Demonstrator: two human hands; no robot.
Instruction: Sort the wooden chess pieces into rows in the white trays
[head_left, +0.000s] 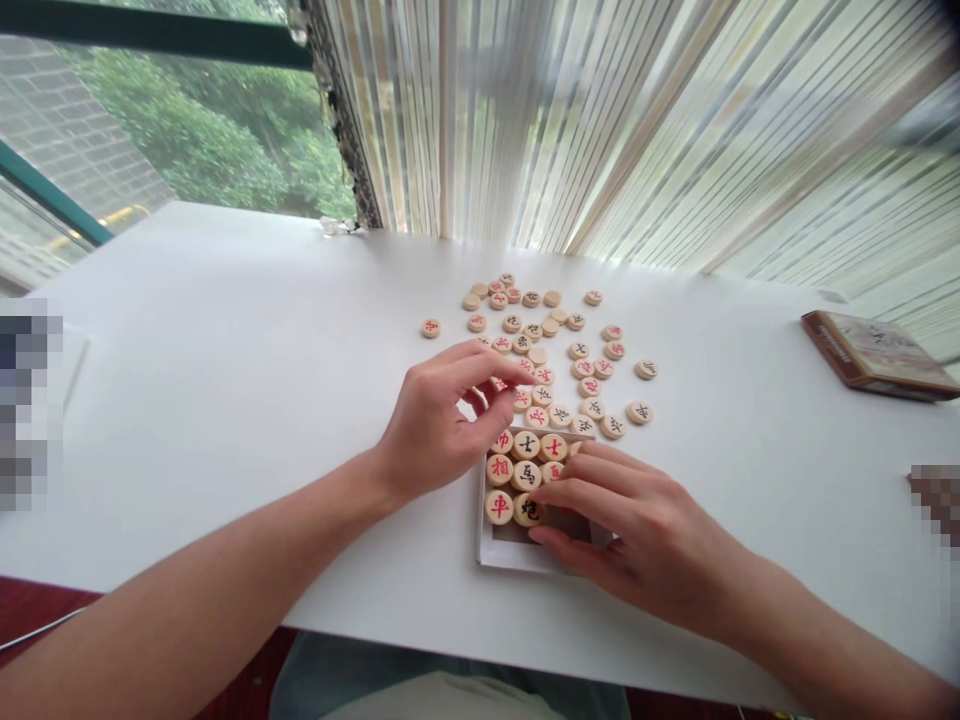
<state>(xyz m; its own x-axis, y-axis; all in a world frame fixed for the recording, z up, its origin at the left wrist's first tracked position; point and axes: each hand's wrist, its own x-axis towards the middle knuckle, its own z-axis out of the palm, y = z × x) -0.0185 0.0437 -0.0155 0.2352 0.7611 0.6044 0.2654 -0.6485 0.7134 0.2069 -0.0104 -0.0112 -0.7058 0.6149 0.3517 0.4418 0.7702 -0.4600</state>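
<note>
Round wooden Chinese chess pieces with red or black characters fill part of a shallow white box [517, 556] near the table's front. My right hand [637, 510] reaches over the box's right side. Its thumb and fingertips close on a black-marked Chinese chess piece [529, 509] in the front row, beside a red-marked piece [499, 507]. Just beyond the box, my left hand [454, 415] is curled in a pinch among the loose pieces, close to a red-marked piece [544, 376]. What lies between its fingertips, if anything, is hidden.
Many loose pieces, some blank side up, are scattered behind the box, such as one at the left [430, 328] and one at the right [646, 369]. A flat brown box [881, 350] lies on the white table [225, 350] at far right. Blinds [525, 120] hang behind.
</note>
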